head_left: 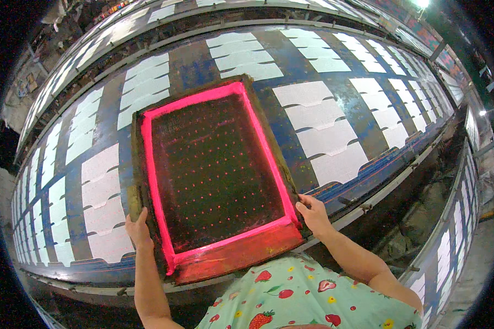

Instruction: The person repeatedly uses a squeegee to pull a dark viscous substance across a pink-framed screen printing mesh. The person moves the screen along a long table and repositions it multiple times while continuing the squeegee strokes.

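Observation:
A large rectangular screen-printing frame (217,170) is tilted in front of me, its near end close to my body. Its dark mesh carries rows of small pink dots, and bright pink ink or tape borders the mesh. Along the near end runs a wider red-stained strip. My left hand (140,229) grips the frame's left side near its lower corner. On the opposite side, my right hand (313,215) holds the right edge, thumb on top. Some fingers of both hands are hidden by the frame. White cut fabric pieces (320,129) lie in columns on both sides of it.
Beneath everything is a long printing table (192,66) with a blue-and-brown stained top. A metal rail (362,211) follows its near edge. Another table with white pieces (450,247) stands at the right, and more tables (148,16) run behind. A bright lamp (421,3) hangs far off.

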### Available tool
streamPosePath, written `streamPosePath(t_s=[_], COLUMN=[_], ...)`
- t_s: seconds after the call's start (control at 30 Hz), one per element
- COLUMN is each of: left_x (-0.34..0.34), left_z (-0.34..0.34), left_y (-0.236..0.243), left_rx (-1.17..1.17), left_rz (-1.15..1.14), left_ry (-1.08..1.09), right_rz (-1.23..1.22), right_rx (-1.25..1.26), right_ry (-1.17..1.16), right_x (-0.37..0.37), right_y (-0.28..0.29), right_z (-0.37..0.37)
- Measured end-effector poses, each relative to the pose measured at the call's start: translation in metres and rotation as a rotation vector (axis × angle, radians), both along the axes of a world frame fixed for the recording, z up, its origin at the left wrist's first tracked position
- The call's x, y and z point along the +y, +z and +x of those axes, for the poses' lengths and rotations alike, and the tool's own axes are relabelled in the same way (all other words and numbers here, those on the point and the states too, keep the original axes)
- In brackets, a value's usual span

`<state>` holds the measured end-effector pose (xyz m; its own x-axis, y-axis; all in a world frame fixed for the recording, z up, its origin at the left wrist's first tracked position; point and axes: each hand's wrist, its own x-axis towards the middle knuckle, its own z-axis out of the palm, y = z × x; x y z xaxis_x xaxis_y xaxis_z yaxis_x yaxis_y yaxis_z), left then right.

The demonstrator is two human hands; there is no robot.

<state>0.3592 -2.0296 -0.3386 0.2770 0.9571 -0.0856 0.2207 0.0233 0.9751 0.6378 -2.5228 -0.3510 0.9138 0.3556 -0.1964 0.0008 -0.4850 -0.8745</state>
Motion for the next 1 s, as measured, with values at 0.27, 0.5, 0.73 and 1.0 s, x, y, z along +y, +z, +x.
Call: streamPosePath(t_s=[0.27,0.5,0.73,1.0], left_x=[-0.002,-0.055,-0.16,-0.293], left_z=[0.007,0.067,0.172,0.283], left_y=[0.021,0.058,0.049,0.026], left_rx=[-0.123,-0.197,-0.256,-0.178], left_rz=[-0.175,-0.166,-0.082,-0.069], left_ry=[-0.01,0.006,-0.018,0.01], right_rz=[0.16,0.222,0.013,0.02], right_rx=[-0.004,-0.035,-0.099,-0.036], right_ry=[-0.066,-0.05,-0.018,-0.075], right_x=[-0.012,-0.045,-0.14,-0.268], right_y=[0.031,0.051,0.037,0.02], right_z=[0.0,0.064,0.167,0.267])
